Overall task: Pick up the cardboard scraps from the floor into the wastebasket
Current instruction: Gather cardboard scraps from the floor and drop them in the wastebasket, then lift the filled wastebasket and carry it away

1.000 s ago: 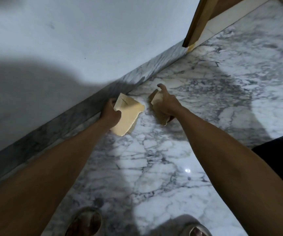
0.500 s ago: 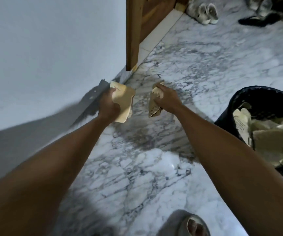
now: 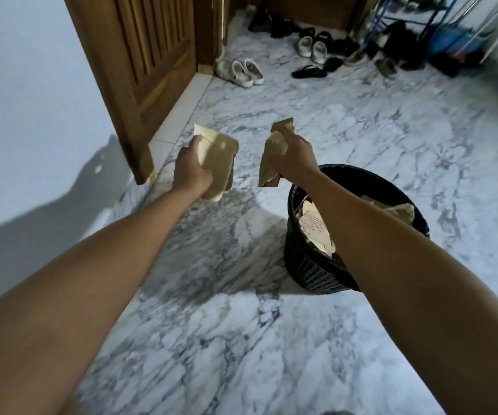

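Note:
My left hand (image 3: 192, 172) grips a pale, torn cardboard scrap (image 3: 220, 157) held up above the marble floor. My right hand (image 3: 297, 158) grips a darker, crumpled cardboard scrap (image 3: 273, 157) just left of the rim of the black wastebasket (image 3: 310, 265). The wastebasket stands on the floor under my right forearm and holds several cardboard pieces (image 3: 316, 226). Both hands are raised in the air, about a hand's width apart.
A wooden door (image 3: 140, 64) stands at the upper left beside a white wall (image 3: 26, 109). Several shoes (image 3: 241, 71) and a rack (image 3: 415, 34) lie at the far end. Marble floor (image 3: 211, 339) spreads in front of me.
Both hands rose from the floor by the baseboard with their scraps. My view lifted and turned right, bringing the wastebasket, the door and the shoes into sight.

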